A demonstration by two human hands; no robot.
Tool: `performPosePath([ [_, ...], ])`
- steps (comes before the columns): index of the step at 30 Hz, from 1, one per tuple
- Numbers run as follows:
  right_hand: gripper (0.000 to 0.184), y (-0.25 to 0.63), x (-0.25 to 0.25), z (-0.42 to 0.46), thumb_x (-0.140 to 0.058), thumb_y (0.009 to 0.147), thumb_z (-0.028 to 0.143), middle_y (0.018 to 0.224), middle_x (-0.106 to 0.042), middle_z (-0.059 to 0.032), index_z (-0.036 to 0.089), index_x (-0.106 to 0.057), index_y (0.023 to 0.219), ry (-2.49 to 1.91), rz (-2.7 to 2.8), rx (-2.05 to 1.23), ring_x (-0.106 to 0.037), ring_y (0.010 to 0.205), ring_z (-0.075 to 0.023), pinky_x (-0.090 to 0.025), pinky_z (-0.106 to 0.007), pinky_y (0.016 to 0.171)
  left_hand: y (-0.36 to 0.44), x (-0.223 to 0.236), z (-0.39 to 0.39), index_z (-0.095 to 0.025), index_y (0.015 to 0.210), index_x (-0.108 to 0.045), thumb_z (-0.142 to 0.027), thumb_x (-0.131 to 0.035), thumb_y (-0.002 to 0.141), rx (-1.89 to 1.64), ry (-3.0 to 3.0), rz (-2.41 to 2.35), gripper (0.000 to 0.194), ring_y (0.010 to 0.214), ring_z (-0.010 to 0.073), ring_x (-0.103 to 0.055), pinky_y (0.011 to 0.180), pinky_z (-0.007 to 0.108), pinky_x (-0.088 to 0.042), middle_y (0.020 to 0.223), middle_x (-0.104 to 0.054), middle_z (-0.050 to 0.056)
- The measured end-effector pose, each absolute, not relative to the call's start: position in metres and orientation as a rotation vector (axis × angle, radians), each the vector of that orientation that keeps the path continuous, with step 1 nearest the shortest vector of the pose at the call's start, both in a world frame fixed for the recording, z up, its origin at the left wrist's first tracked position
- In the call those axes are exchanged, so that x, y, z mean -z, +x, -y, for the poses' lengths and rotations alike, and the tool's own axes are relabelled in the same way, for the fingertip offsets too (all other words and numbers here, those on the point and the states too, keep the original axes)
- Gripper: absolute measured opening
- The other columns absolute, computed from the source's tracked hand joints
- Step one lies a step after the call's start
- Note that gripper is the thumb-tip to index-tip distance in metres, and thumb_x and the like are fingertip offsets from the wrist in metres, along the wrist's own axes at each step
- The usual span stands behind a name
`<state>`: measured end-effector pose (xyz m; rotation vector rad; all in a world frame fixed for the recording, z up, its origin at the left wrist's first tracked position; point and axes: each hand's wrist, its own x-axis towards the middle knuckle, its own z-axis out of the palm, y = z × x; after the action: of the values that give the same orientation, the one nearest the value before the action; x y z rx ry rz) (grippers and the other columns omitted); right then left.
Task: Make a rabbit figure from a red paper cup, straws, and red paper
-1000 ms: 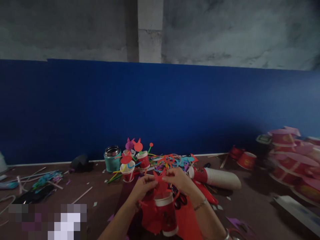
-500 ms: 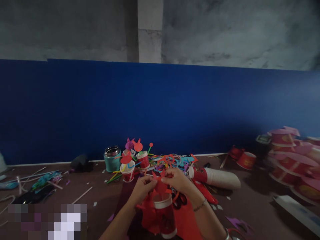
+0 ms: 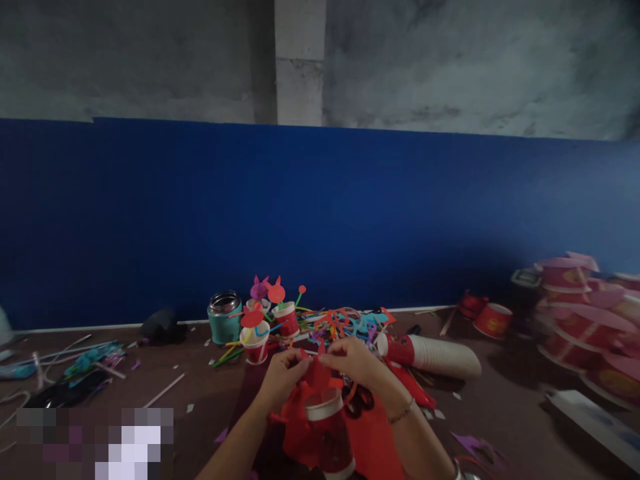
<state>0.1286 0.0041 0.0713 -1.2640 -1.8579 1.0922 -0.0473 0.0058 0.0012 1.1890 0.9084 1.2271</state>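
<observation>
Between my hands is a red paper cutout (image 3: 319, 377) with pointed ears, standing above a red paper cup (image 3: 334, 430) with a white rim. My left hand (image 3: 284, 375) pinches the cutout's left edge near one ear. On the other side, my right hand (image 3: 353, 360) pinches it by the right ear. The cup sits a little tilted just below, on red sheets (image 3: 373, 437). Black-handled scissors (image 3: 361, 400) lie beside the cup, partly behind my right wrist.
Decorated cups (image 3: 256, 347) and a teal jar (image 3: 225, 320) stand by the blue partition. Colourful strips (image 3: 345, 323) are heaped behind my hands. To the right lies a stack of paper cups (image 3: 440, 357), with red-and-pink tubs (image 3: 585, 327) farther over. Straws and scraps (image 3: 90, 360) litter the left.
Both hands have stayed on the cutout, with only small finger shifts at the ears. The cup's base has moved slightly right. Everything else looks the same.
</observation>
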Motion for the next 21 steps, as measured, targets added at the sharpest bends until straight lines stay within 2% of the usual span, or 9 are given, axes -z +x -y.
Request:
performPosePath([
  [7, 0.009, 0.13, -0.077, 0.0, -0.059, 0.065, 0.02, 0.052, -0.055, 0.0042, 0.017, -0.067, 0.064, -1.244, 1.873, -1.064, -0.045, 0.049, -0.0106, -0.032, -0.022, 0.049, -0.049, 0.0, -0.006, -0.015, 0.05, -0.058, -0.051, -0.077, 0.057, -1.237, 1.15, -0.929, 0.042, 0.047, 0.0087, -0.041, 0.051, 0.023, -0.032, 0.047, -0.05, -0.003],
  [10, 0.006, 0.132, -0.075, 0.0, -0.061, 0.061, 0.017, 0.049, -0.055, 0.0041, 0.017, -0.065, 0.057, -1.27, 1.79, -1.092, -0.047, 0.049, -0.0111, -0.033, -0.022, 0.049, -0.048, -0.004, -0.004, -0.014, 0.048, -0.06, -0.051, -0.078, 0.057, -1.212, 1.124, -0.956, 0.042, 0.045, 0.0081, -0.04, 0.049, 0.023, -0.029, 0.043, -0.049, -0.003],
  [12, 0.007, 0.133, -0.073, -0.002, -0.061, 0.059, 0.016, 0.047, -0.054, 0.0043, 0.017, -0.062, 0.052, -1.253, 1.75, -1.111, -0.046, 0.048, -0.0107, -0.034, -0.022, 0.049, -0.048, -0.008, -0.004, -0.014, 0.049, -0.061, -0.057, -0.072, 0.062, -1.211, 1.093, -0.969, 0.046, 0.043, 0.0078, -0.04, 0.046, 0.022, -0.027, 0.042, -0.049, -0.003],
  [14, 0.008, 0.135, -0.072, -0.006, -0.062, 0.058, 0.017, 0.046, -0.053, 0.005, 0.017, -0.061, 0.051, -1.239, 1.705, -1.119, -0.046, 0.048, -0.0102, -0.034, -0.022, 0.049, -0.049, -0.013, -0.004, -0.015, 0.064, -0.068, -0.063, -0.063, 0.068, -1.206, 1.0, -0.952, 0.049, 0.042, 0.0085, -0.043, 0.045, 0.021, -0.029, 0.046, -0.053, -0.002],
  [17, 0.01, 0.139, -0.071, -0.012, -0.064, 0.059, 0.023, 0.046, -0.053, 0.005, 0.018, -0.06, 0.052, -1.232, 1.594, -1.117, -0.046, 0.047, -0.0106, -0.036, -0.023, 0.05, -0.051, -0.025, 0.0, -0.019, 0.098, -0.069, -0.056, -0.065, 0.07, -1.178, 0.719, -0.784, 0.046, 0.051, 0.0128, -0.057, 0.054, 0.024, -0.042, 0.062, -0.067, 0.002],
  [19, 0.012, 0.142, -0.072, -0.015, -0.065, 0.061, 0.028, 0.048, -0.054, 0.0043, 0.018, -0.061, 0.056, -1.234, 1.502, -1.099, -0.049, 0.048, -0.0118, -0.037, -0.024, 0.05, -0.051, -0.033, 0.007, -0.018, 0.105, -0.067, -0.05, -0.068, 0.07, -1.194, 0.617, -0.609, 0.048, 0.072, 0.0187, -0.066, 0.071, 0.03, -0.049, 0.079, -0.073, 0.007],
  [21, 0.016, 0.145, -0.074, -0.017, -0.065, 0.063, 0.034, 0.05, -0.056, 0.0034, 0.018, -0.061, 0.06, -1.233, 1.414, -1.081, -0.051, 0.05, -0.0132, -0.039, -0.025, 0.05, -0.048, -0.039, 0.018, -0.018, 0.112, -0.065, -0.06, -0.061, 0.071, -1.167, 0.625, -0.547, 0.059, 0.094, 0.0262, -0.066, 0.083, 0.036, -0.048, 0.097, -0.072, 0.012],
])
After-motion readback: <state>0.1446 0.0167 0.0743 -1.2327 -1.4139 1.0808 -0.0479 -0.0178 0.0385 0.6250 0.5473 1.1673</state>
